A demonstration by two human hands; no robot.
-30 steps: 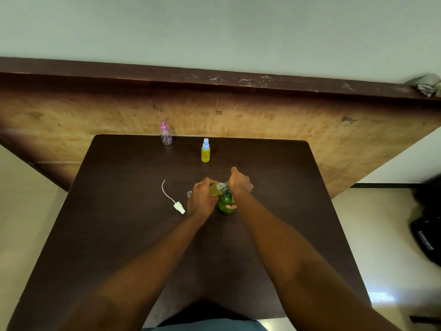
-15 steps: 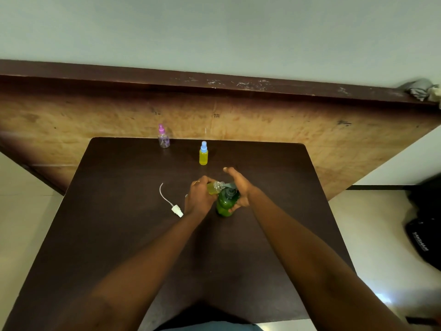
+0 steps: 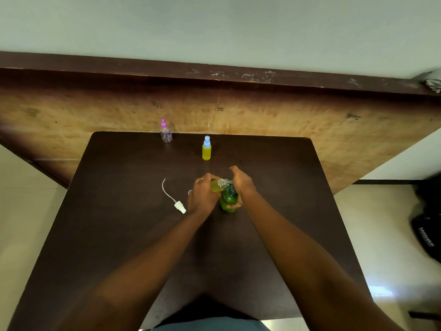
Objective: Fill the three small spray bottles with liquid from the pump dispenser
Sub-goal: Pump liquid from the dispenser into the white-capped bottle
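A green pump dispenser (image 3: 229,200) stands near the middle of the dark table (image 3: 119,235). My right hand (image 3: 241,183) lies over its pump head, thumb wrapped round the body. My left hand (image 3: 202,195) grips a small open spray bottle (image 3: 218,185) partly full of yellow liquid, tilted with its mouth at the pump's spout. That bottle's white spray cap with its dip tube (image 3: 177,204) lies on the table to the left. A yellow-filled bottle with a blue cap (image 3: 206,149) stands behind. A clear bottle with a pink cap (image 3: 165,132) stands at the far edge.
A wooden board (image 3: 310,130) leans up behind the table's far edge. A small clear cap (image 3: 190,192) lies just left of my left hand. A black bag (image 3: 427,230) sits on the floor to the right.
My right hand has shifted on the pump, its thumb now lower on the green body. The small bottle stays at the spout. The camera moved slightly.
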